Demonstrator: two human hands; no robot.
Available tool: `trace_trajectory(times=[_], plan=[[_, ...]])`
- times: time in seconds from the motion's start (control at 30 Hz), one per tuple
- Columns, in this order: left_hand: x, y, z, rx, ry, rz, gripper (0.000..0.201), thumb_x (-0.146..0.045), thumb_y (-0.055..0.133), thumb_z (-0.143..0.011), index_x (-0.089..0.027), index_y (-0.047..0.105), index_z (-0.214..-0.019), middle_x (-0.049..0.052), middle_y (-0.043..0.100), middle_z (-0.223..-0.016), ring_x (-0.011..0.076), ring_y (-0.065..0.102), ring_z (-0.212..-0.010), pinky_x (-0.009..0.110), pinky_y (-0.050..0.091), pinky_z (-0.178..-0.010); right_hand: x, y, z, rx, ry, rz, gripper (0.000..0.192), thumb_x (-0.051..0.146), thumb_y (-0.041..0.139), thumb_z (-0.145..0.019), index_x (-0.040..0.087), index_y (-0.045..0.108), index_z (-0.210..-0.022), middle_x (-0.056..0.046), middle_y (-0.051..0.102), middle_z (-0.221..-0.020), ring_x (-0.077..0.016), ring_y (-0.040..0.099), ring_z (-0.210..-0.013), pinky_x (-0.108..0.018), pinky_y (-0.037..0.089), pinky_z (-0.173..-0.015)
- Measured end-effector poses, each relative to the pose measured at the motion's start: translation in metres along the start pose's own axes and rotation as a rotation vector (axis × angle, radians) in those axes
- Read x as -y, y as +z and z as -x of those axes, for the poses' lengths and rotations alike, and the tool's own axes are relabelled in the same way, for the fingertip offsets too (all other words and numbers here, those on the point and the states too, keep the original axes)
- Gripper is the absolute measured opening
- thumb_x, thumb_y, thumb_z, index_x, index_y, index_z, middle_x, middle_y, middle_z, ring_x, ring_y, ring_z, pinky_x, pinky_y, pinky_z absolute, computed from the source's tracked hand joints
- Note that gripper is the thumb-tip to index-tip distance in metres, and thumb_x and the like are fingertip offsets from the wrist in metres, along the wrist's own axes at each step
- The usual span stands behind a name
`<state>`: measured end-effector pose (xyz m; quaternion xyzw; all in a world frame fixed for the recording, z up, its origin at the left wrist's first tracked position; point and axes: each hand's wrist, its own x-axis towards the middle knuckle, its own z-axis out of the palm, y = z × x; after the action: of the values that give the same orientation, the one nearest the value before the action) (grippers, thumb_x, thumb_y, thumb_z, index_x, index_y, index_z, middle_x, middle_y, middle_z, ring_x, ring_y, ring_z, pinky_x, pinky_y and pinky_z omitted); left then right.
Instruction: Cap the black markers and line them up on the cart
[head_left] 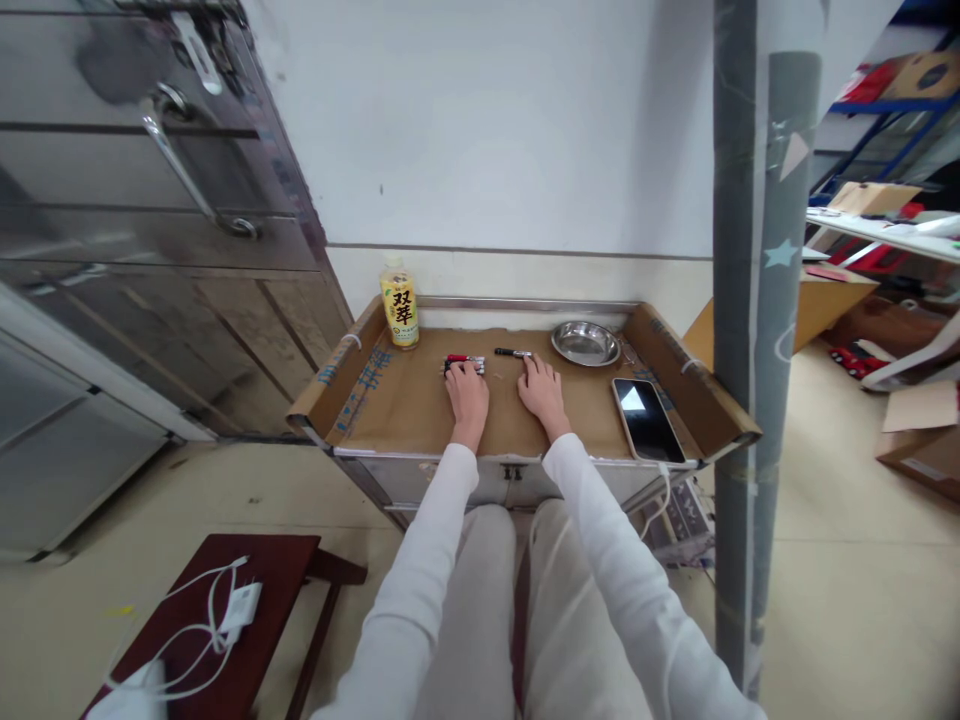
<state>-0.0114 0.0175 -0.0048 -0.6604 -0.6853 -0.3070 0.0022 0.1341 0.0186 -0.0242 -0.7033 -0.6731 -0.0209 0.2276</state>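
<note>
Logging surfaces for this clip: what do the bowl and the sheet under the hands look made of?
The bowl looks like polished metal, probably stainless steel: silvery with bright reflections. The sheet looks like matte brown corrugated cardboard: folded-up flaps, printed markings.

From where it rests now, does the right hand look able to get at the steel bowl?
Probably yes: the right hand lies flat on the cardboard, and the steel bowl sits just beyond it to the right, with bare cardboard between. The phone lies nearer, off that path.
</note>
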Motion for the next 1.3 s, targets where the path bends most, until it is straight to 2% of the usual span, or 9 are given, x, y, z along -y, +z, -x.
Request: trace_trajectory(times=[0.17, 0.27, 0.37, 0.47, 0.6, 0.67, 0.83, 1.03, 1.3], plan=[[-0.002, -0.004, 0.002, 0.043, 0.018, -0.035, 0.026, -0.011, 0.043, -0.091, -0.017, 0.059, -0.111, 0.016, 0.054, -0.118, 0.0287, 0.052, -0.109, 0.043, 0.042, -0.094, -0.002, 0.004, 0.000, -0.071, -0.012, -0.032, 0.052, 0.021, 0.037, -0.091, 0.011, 0.044, -0.141, -0.019, 0.047, -0.146, -0.0310, 0.046, -0.127, -0.047, 0.035, -0.103], [-0.003, -0.005, 0.004, 0.080, 0.123, -0.044, 0.029, -0.014, 0.042, -0.092, -0.022, 0.061, -0.113, 0.015, 0.053, -0.123, 0.0295, 0.049, -0.112, 0.045, 0.041, -0.095, -0.002, 0.005, 0.001, -0.072, -0.018, -0.023, 0.049, 0.021, 0.037, -0.091, 0.011, 0.047, -0.138, -0.020, 0.046, -0.145, -0.0314, 0.047, -0.125, -0.047, 0.036, -0.102], [-0.004, -0.003, 0.005, 0.106, 0.240, -0.056, 0.028, -0.018, 0.042, -0.094, -0.024, 0.063, -0.112, 0.013, 0.053, -0.126, 0.0297, 0.047, -0.114, 0.046, 0.039, -0.097, -0.002, 0.003, 0.001, -0.101, -0.021, -0.046, 0.043, 0.021, 0.037, -0.090, 0.010, 0.053, -0.129, -0.021, 0.052, -0.138, -0.0314, 0.049, -0.119, -0.047, 0.037, -0.099], [-0.004, 0.000, 0.006, 0.109, 0.278, -0.091, 0.027, -0.022, 0.042, -0.095, -0.024, 0.065, -0.111, 0.013, 0.054, -0.126, 0.0305, 0.045, -0.115, 0.047, 0.038, -0.097, -0.002, 0.000, 0.002, -0.107, -0.023, -0.075, 0.037, 0.020, 0.037, -0.089, 0.011, 0.057, -0.120, -0.020, 0.059, -0.126, -0.0307, 0.051, -0.111, -0.044, 0.040, -0.094], [-0.005, 0.002, 0.005, 0.109, 0.324, -0.119, 0.029, -0.024, 0.040, -0.097, -0.025, 0.066, -0.109, 0.013, 0.056, -0.123, 0.0299, 0.044, -0.117, 0.047, 0.037, -0.098, -0.002, -0.002, 0.002, -0.087, -0.053, -0.090, 0.042, 0.015, 0.035, -0.090, 0.012, 0.050, -0.129, -0.017, 0.057, -0.132, -0.0292, 0.049, -0.116, -0.042, 0.039, -0.094], [-0.005, 0.002, 0.005, 0.111, 0.329, -0.116, 0.027, -0.026, 0.041, -0.097, -0.024, 0.066, -0.106, 0.012, 0.057, -0.122, 0.0299, 0.044, -0.117, 0.047, 0.037, -0.097, -0.002, -0.002, 0.002, -0.078, -0.067, -0.083, 0.042, 0.014, 0.034, -0.091, 0.013, 0.051, -0.129, -0.017, 0.056, -0.132, -0.0284, 0.048, -0.117, -0.042, 0.038, -0.096], [-0.005, 0.001, 0.004, 0.121, 0.308, -0.111, 0.023, -0.028, 0.045, -0.096, -0.023, 0.066, -0.103, 0.012, 0.059, -0.118, 0.0309, 0.045, -0.115, 0.047, 0.037, -0.096, -0.001, -0.002, 0.004, -0.089, -0.080, -0.039, 0.029, 0.017, 0.038, -0.091, 0.016, 0.062, -0.108, -0.016, 0.063, -0.113, -0.0286, 0.051, -0.105, -0.041, 0.039, -0.090], [-0.006, -0.001, 0.004, 0.131, 0.321, -0.116, 0.022, -0.028, 0.044, -0.097, -0.023, 0.064, -0.104, 0.012, 0.061, -0.116, 0.0305, 0.045, -0.115, 0.047, 0.037, -0.095, -0.001, -0.004, 0.007, -0.149, 0.008, 0.038, 0.022, 0.023, 0.043, -0.092, 0.013, 0.061, -0.100, -0.018, 0.061, -0.106, -0.0298, 0.050, -0.101, -0.042, 0.037, -0.087], [-0.007, 0.002, 0.003, 0.132, 0.328, -0.111, 0.025, -0.029, 0.041, -0.097, -0.023, 0.064, -0.105, 0.012, 0.063, -0.114, 0.0307, 0.046, -0.116, 0.047, 0.036, -0.096, 0.000, -0.006, 0.009, -0.077, -0.184, -0.036, 0.022, 0.023, 0.040, -0.095, 0.017, 0.060, -0.101, -0.013, 0.063, -0.104, -0.0275, 0.050, -0.100, -0.040, 0.034, -0.088]])
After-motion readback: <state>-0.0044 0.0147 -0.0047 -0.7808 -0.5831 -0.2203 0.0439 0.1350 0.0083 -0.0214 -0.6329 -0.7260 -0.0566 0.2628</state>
